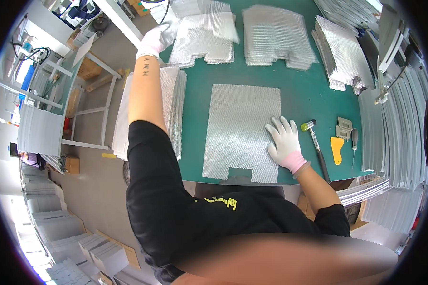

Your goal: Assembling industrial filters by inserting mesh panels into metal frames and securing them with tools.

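Observation:
A silvery metal mesh sheet (242, 128) with a rectangular notch in its near edge lies flat on the green tabletop (197, 123). My right hand (286, 145), in a white glove with a pink cuff, rests palm down on its right edge, fingers spread. Stretched out to the far left, my gloved left hand (154, 40) has its fingers bent at the left edge of a pale mesh sheet (176, 21). That sheet lies by a pile of similar notched sheets (199, 42). The fingertips of this hand are partly hidden.
Another mesh pile (278, 35) stands at the back, and one more (345, 54) at the back right. A tall sheet stack (173, 114) borders the table's left. A mallet (315, 142), a yellow scraper (336, 149) and a screwdriver (354, 140) lie right. A white post (121, 21) rises far left.

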### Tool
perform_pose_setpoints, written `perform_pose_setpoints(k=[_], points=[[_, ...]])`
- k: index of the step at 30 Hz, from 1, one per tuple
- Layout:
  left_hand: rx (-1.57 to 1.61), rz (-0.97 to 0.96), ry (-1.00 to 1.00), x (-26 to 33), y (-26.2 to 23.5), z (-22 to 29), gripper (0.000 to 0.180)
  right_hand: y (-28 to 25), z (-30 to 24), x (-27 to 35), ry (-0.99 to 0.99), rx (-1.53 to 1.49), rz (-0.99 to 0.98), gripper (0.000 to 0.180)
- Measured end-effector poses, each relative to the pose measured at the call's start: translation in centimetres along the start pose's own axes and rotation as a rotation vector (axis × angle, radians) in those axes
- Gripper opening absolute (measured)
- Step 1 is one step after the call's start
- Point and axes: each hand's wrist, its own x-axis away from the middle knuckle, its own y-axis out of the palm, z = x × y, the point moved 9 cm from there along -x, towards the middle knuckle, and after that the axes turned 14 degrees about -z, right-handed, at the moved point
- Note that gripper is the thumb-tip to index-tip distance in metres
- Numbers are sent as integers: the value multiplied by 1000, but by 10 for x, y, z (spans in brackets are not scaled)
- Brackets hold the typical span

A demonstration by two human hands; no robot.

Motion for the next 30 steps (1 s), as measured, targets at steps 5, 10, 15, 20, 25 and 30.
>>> perform_pose_setpoints(k=[5, 10, 15, 20, 25, 30], points=[[-180, -245, 247, 133, 31, 55, 39, -5, -7, -13, -116, 1, 36, 57], [-326, -200, 258, 311, 110, -9, 39, -10, 12, -35, -188, -21, 107, 55], [-364, 9, 151, 413, 98, -136, 43, -43, 18, 11, -435, -1526, 363, 51], [-456, 156, 341, 437, 92, -179, 62, -60, -15, 55, -150, -1430, 138, 65], [-993, 180, 488, 436, 94, -171, 63, -32, 4, 60, 39, -1856, 42, 69], [-1430, 154, 341, 427, 110, -177, 53, -39, -10, 50, 85, -723, 102, 86]])
